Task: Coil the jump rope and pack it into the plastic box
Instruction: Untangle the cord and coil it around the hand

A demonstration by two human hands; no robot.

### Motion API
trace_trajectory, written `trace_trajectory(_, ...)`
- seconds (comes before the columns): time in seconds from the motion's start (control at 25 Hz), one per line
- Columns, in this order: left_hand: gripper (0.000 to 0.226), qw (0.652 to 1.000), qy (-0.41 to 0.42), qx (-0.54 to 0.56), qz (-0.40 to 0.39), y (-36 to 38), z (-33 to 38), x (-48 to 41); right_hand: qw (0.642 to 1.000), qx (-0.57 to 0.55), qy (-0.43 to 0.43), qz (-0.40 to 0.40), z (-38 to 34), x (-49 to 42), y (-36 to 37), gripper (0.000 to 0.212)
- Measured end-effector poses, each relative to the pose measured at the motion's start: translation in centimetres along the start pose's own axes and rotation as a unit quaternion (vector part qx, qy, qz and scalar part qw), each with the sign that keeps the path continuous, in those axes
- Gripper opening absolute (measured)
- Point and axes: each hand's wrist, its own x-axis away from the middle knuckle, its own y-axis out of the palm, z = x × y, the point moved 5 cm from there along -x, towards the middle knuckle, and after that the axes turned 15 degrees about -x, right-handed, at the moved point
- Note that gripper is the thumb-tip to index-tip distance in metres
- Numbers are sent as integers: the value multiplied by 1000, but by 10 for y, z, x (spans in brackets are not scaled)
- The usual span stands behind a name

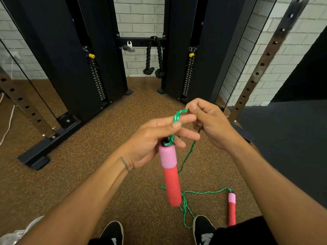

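Note:
A jump rope with a green cord (188,154) and pink-and-red foam handles is in front of me. My left hand (154,140) pinches the cord just above one handle (170,175), which hangs down from it. My right hand (207,121) pinches a loop of the same cord at its fingertips, just beyond my left fingers. From my hands the cord drops to the floor and runs to the second handle (231,208), which lies by my right shoe. The plastic box is not in sight.
I stand on brown speckled rubber flooring (88,174) facing a black cable machine (74,68) with weight stacks and a hanging black triceps rope (154,57). Perforated steel uprights (261,64) stand left and right. A dark mat (292,147) lies right. Crumpled clear plastic (19,230) shows bottom left.

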Motion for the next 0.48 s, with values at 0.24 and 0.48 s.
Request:
trace_trajectory(0.24, 45, 992, 26, 20, 118, -21, 12, -2, 989, 67, 100, -84, 22, 6, 15, 28)
trace_trajectory(0.48, 41, 925, -17, 84, 371, -109, 4, 13, 914, 227, 103, -320, -11, 50, 79, 23)
